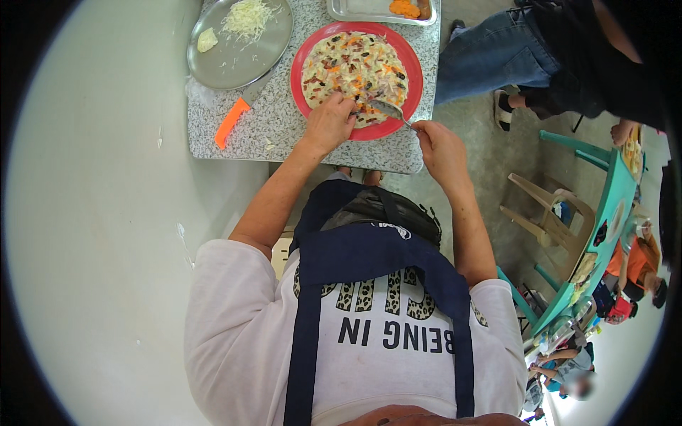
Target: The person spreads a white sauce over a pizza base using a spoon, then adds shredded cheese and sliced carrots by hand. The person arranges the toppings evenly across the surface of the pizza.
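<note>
A round flat pizza (pixel 355 67), scattered with orange, dark and reddish-brown bits over a pale base, lies on a red round plate (pixel 415 85). My right hand (pixel 443 153) grips the handle of a metal spoon (pixel 386 108), whose bowl hangs over the pizza's near edge. Opposite it, my left hand (pixel 332 122) reaches over the near left part of the pizza. Its fingers are pinched together close to the spoon's bowl; what they hold, if anything, is too small to make out.
Left of the plate, a round metal tray (pixel 213 71) carries grated cheese (pixel 246 20) and a pale lump (pixel 207 40). An orange-handled knife (pixel 231 122) lies on the speckled table (pixel 284 131). A metal pan (pixel 369 10) holds orange shreds. A person in jeans (pixel 497 67) stands at right, near a plastic chair (pixel 584 231).
</note>
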`<act>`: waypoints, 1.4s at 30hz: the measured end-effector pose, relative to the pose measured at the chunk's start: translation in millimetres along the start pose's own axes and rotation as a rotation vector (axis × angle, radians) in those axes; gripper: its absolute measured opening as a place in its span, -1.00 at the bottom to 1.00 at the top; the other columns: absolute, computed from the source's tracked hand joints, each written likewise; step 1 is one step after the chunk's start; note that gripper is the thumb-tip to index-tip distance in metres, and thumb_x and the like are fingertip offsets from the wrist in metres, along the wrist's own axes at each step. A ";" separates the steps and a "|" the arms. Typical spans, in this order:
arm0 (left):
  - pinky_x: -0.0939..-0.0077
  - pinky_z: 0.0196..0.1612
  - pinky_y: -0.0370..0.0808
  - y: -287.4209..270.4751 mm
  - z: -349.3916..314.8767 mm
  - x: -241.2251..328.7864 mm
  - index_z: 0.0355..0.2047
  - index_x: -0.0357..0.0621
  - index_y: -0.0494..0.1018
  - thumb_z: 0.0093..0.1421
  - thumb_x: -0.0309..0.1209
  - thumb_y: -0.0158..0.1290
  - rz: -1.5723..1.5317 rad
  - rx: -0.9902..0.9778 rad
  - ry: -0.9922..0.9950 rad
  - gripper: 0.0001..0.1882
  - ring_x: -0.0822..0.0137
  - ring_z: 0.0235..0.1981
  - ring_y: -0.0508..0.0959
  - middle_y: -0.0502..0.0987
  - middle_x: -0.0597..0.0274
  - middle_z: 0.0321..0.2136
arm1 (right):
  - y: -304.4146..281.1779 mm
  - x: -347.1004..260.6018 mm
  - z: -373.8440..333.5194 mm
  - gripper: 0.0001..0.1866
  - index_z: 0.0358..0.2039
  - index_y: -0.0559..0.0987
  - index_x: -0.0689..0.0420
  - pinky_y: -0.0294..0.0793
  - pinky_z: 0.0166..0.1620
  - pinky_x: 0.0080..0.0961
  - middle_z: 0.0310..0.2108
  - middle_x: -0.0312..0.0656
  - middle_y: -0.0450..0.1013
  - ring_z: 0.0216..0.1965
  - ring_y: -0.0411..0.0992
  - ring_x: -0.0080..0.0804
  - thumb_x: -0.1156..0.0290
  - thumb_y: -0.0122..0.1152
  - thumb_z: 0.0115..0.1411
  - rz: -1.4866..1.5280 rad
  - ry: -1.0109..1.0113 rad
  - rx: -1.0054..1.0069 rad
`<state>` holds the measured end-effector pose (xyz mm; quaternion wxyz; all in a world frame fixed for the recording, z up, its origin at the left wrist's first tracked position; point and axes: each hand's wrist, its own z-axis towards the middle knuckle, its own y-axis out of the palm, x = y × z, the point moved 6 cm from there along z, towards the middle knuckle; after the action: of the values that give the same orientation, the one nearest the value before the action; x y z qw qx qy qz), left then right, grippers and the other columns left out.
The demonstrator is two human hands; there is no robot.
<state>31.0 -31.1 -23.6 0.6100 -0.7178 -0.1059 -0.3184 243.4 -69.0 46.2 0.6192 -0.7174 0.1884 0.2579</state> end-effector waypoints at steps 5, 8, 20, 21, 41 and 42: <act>0.20 -0.31 0.48 1.3 1.7 -0.1 -0.36 -0.09 0.47 0.03 -0.42 0.13 0.008 -0.018 -0.018 -0.86 0.05 -0.32 0.53 0.42 0.16 -0.35 | -1.6 9.3 -6.4 -0.84 -0.25 0.57 0.07 0.44 -0.24 -0.21 -0.32 -0.11 0.53 -0.26 0.49 -0.08 0.44 0.07 0.17 0.004 0.034 0.003; 0.21 -0.31 0.48 -0.7 -0.3 1.4 -0.41 -0.10 0.47 0.03 -0.42 0.12 -0.015 0.033 -0.009 -0.90 0.07 -0.34 0.54 0.43 0.16 -0.37 | -3.9 12.5 -9.1 -0.84 -0.25 0.57 0.07 0.45 -0.23 -0.22 -0.29 -0.12 0.53 -0.24 0.50 -0.08 0.44 0.07 0.17 0.015 0.046 0.005; 0.21 -0.37 0.49 -34.9 -27.5 -8.5 -0.46 -0.12 0.46 0.03 -0.42 0.13 -0.100 0.120 -0.032 -0.91 0.07 -0.41 0.55 0.45 0.14 -0.42 | -8.6 13.5 -13.5 -0.84 -0.25 0.57 0.06 0.45 -0.23 -0.22 -0.29 -0.11 0.53 -0.25 0.49 -0.08 0.42 0.08 0.17 0.018 0.051 0.007; 0.24 -0.37 0.49 -30.5 -27.4 -7.6 -0.45 -0.12 0.46 0.03 -0.43 0.13 -0.080 0.103 -0.033 -0.91 0.08 -0.42 0.54 0.45 0.15 -0.42 | -7.5 12.1 -13.2 -0.84 -0.25 0.57 0.06 0.45 -0.23 -0.22 -0.30 -0.11 0.53 -0.25 0.49 -0.08 0.42 0.08 0.17 0.018 0.048 0.002; 0.24 -0.36 0.47 -55.2 -39.8 20.0 -0.38 -0.16 0.49 0.09 -0.42 0.14 -0.090 0.334 0.009 -0.89 0.04 -0.40 0.52 0.45 0.09 -0.43 | -3.0 -18.0 -4.9 -0.80 -0.19 0.58 0.05 0.46 -0.22 -0.24 -0.30 -0.07 0.52 -0.24 0.48 -0.03 0.48 0.10 0.17 0.112 -0.142 0.047; 0.23 -0.37 0.47 -65.7 -41.8 28.6 -0.37 -0.15 0.48 0.10 -0.43 0.13 -0.120 0.383 0.017 -0.90 0.05 -0.40 0.53 0.46 0.09 -0.41 | -12.7 -25.9 -5.7 -0.79 -0.18 0.56 0.05 0.45 -0.23 -0.21 -0.32 -0.07 0.51 -0.26 0.48 -0.03 0.49 0.09 0.16 0.148 -0.142 0.067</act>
<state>3.9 -62.0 48.5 0.7162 -0.5784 -0.2019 -0.3344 231.1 -73.9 72.5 0.6338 -0.6603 0.2050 0.3468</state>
